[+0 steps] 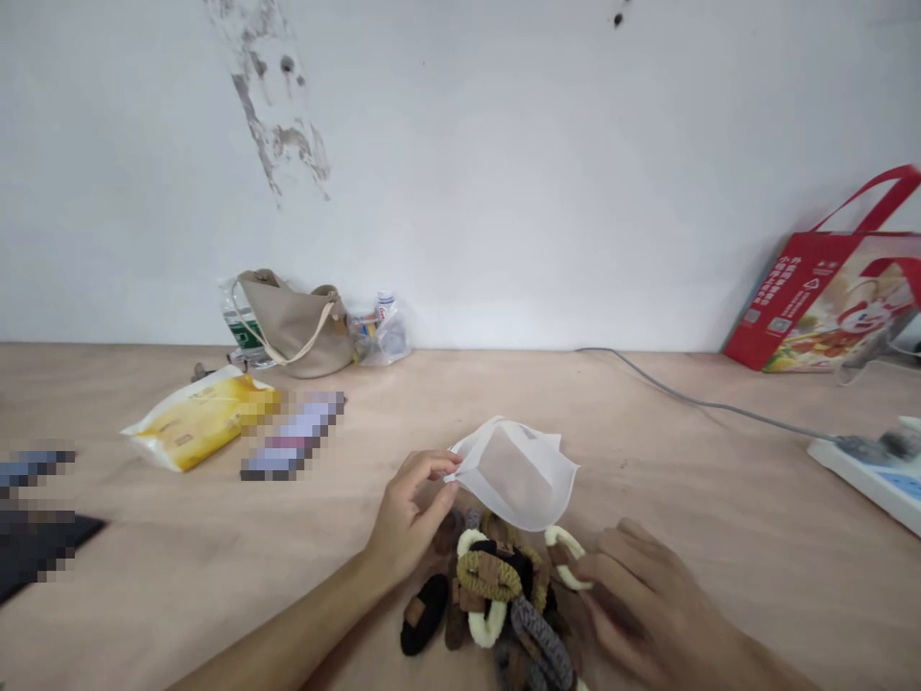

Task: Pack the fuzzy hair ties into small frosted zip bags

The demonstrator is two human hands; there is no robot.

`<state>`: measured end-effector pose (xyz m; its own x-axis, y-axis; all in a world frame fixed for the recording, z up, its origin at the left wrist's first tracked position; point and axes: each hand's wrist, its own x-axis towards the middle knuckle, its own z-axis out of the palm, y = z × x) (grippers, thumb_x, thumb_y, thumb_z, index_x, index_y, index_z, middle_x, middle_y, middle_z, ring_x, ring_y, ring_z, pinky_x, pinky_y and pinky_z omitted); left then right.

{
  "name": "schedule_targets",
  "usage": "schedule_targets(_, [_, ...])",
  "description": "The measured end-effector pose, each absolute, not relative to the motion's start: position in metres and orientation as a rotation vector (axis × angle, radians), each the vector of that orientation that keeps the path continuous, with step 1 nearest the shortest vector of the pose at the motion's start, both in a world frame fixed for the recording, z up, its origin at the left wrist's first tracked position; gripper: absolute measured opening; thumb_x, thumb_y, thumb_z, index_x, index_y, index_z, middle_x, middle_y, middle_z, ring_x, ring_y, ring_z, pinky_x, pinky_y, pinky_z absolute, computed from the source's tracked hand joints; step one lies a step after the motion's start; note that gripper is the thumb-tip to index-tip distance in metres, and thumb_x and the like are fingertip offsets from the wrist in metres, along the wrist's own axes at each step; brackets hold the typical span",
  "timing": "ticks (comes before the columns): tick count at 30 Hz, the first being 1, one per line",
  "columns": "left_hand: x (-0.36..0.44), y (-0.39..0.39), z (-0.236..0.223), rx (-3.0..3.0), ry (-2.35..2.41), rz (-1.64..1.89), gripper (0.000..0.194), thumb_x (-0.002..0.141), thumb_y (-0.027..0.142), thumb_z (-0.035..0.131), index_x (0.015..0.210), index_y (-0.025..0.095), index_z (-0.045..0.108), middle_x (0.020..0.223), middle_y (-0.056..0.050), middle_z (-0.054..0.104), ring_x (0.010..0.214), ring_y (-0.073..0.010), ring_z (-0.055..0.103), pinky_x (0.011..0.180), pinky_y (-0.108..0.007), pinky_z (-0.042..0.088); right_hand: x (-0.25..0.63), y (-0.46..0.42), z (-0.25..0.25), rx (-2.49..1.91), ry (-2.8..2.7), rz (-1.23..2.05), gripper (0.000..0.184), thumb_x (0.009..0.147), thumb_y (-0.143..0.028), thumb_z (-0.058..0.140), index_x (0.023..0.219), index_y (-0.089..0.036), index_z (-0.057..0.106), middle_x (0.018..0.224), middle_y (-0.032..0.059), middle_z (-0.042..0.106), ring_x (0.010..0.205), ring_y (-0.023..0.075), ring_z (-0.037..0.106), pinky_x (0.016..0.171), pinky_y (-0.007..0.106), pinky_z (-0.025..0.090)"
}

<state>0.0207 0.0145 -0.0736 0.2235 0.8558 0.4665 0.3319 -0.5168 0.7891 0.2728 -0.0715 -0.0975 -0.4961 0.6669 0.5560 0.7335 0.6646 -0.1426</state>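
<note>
Hair ties (493,576) touch the open right hand (640,600); left hand (410,513) pinches a mesh pouch (514,475) lying crosswise.

A wooden table (165,585) holds hair ties (496,595) and a yellow pouch (198,419).

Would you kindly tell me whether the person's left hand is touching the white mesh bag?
Touching. The head view shows the left hand pinching a corner of the white mesh bag between finger and thumb.
</note>
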Motion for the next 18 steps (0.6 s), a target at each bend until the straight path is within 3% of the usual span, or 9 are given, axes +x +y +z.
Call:
schedule_targets(5, [0.022, 0.015, -0.074, 1.998, 1.082, 1.276, 0.010, 0.081, 0.022, 0.053, 0.083, 0.020, 0.063, 0.094, -0.006, 0.066, 0.093, -0.0207, 0.058, 0.084, -0.033, 0.044, 0.267, -0.060, -0.086, -1.147, -2.092, -0.297, 0.023, 0.085, -0.016, 0.046, 0.105, -0.023, 0.053, 0.077, 0.0037, 0.066, 0.067, 0.0184, 0.060, 0.066, 0.033, 0.045])
schedule_targets(8, [0.020, 0.016, -0.077, 2.056, 1.056, 1.278, 0.011, 0.082, 0.021, 0.051, 0.084, 0.020, 0.062, 0.094, -0.005, 0.065, 0.092, -0.0199, 0.058, 0.084, -0.033, 0.044, 0.247, -0.059, -0.071, -1.114, -2.057, -0.183, 0.027, 0.087, -0.015, 0.042, 0.114, -0.020, 0.049, 0.092, 0.0059, 0.066, 0.080, 0.0181, 0.061, 0.071, 0.031, 0.047])
schedule_targets(12, [0.020, 0.016, -0.078, 2.081, 1.039, 1.276, 0.011, 0.083, 0.020, 0.051, 0.085, 0.020, 0.061, 0.094, -0.004, 0.064, 0.092, -0.0187, 0.058, 0.084, -0.032, 0.044, 0.213, -0.066, -0.053, -0.948, -2.249, 0.018, 0.027, 0.081, -0.017, 0.053, 0.108, -0.022, 0.052, 0.104, 0.0040, 0.064, 0.087, 0.0198, 0.059, 0.076, 0.032, 0.048])
schedule_targets(18, [0.020, 0.015, -0.077, 2.067, 1.033, 1.267, 0.012, 0.083, 0.019, 0.050, 0.084, 0.019, 0.062, 0.093, -0.004, 0.065, 0.089, -0.0180, 0.058, 0.082, -0.031, 0.045, 0.199, -0.065, -0.049, -1.216, -2.291, 0.209, 0.021, 0.077, -0.015, 0.057, 0.096, -0.025, 0.057, 0.085, 0.0001, 0.065, 0.081, 0.0217, 0.057, 0.069, 0.033, 0.047])
